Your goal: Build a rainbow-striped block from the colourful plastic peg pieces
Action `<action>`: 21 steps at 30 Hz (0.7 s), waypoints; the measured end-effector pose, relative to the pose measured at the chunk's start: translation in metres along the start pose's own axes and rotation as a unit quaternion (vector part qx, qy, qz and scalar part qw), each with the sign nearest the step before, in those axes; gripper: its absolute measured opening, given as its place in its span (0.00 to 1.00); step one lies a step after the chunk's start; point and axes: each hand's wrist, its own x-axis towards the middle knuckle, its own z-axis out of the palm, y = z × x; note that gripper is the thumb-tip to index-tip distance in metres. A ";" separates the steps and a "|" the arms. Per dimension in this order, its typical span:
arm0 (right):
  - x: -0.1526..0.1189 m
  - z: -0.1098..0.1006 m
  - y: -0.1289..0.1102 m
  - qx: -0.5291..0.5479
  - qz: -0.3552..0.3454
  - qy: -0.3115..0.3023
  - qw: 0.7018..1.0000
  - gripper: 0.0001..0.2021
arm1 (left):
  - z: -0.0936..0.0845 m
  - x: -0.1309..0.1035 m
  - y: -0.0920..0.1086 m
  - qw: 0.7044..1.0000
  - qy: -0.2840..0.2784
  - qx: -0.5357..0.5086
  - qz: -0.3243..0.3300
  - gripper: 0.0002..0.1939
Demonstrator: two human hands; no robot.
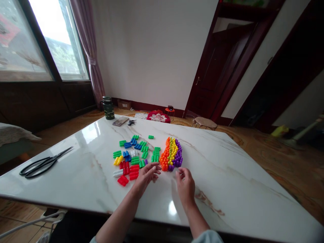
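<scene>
A curved block of small rounded plastic pieces stands on the white table, with orange, yellow and purple bands side by side. My left hand is near its front left corner, fingers stretched out and nothing visible in them. Close to the front right corner is my right hand, its fingers loosely curled with the thumb a little apart; no object shows in it. Left of the block lie joined green pieces, red pieces, blue pieces, yellow pieces and white pieces.
Large black scissors lie at the table's left. A camouflage-patterned flask, a phone and keys are at the far left corner. The marble-patterned table extends to the right. Beyond it stands a stool.
</scene>
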 end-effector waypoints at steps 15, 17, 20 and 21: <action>-0.025 0.030 -0.049 -0.159 -0.142 -0.239 0.947 0.13 | 0.002 -0.014 0.000 0.981 0.025 0.179 0.064 0.15; -0.027 0.031 -0.047 -0.169 -0.152 -0.243 0.943 0.12 | 0.005 -0.025 0.000 0.958 0.038 0.267 0.100 0.11; -0.028 0.035 -0.046 -0.190 -0.169 -0.246 0.935 0.09 | 0.004 -0.043 0.006 0.903 0.042 0.391 0.176 0.07; -0.028 0.035 -0.046 -0.199 -0.171 -0.247 0.933 0.08 | 0.002 -0.048 0.012 0.879 0.051 0.426 0.208 0.07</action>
